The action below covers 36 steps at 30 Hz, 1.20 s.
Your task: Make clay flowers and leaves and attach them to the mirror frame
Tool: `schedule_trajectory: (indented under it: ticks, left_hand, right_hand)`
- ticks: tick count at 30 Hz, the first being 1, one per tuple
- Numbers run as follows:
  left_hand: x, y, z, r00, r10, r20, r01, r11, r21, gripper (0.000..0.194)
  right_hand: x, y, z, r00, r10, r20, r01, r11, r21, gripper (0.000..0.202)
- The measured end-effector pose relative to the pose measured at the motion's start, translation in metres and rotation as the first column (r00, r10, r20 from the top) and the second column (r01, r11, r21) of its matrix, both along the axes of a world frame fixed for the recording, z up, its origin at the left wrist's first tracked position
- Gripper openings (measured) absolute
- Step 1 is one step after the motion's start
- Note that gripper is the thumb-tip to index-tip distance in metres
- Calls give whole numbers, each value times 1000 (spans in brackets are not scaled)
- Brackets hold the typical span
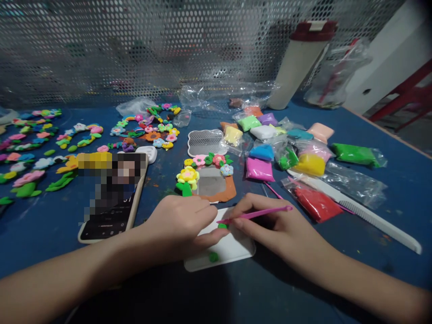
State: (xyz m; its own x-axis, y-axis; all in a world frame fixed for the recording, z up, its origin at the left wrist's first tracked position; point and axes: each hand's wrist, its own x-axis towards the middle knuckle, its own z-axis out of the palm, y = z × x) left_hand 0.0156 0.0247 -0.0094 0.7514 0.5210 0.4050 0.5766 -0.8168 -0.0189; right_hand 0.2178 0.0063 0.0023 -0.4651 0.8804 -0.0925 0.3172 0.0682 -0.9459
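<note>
Between the thumb and fingers of my left hand [184, 225] is a small green clay piece [222, 226]. My right hand [270, 222] pinches a pink pointed tool [259, 213], its tip at that green piece. Both hands are over a white board [232, 252], where another small green clay lump [213, 257] lies. Just beyond the hands is a small frame [219, 196] with brown clay along its lower right and clay flowers and leaves around its top and left.
A phone [135, 204] lies at left, near many clay flower pieces [30, 178]. Bagged coloured clay [259, 168], a white comb [381, 224] and a red clay pack [317, 203] are at right. Behind stand a tumbler [292, 67] and a perforated metal screen [135, 45].
</note>
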Motion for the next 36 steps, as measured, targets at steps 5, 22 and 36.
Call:
schedule_trajectory:
  ticks: [5,22,36]
  left_hand:
    - [0,1,1,1000,-7,-10,7,1000,-12,47]
    - [-1,1,1,999,-3,-34,2,1000,-24,46]
    - [0,0,0,1000,-1,-22,1,1000,-9,46]
  right_hand:
    - [1,4,1,997,-45,-60,39,995,-95,7]
    - [2,2,-1,999,-45,-6,45,998,-32,9]
    - [1,0,0,999,-32,39,30,999,45,12]
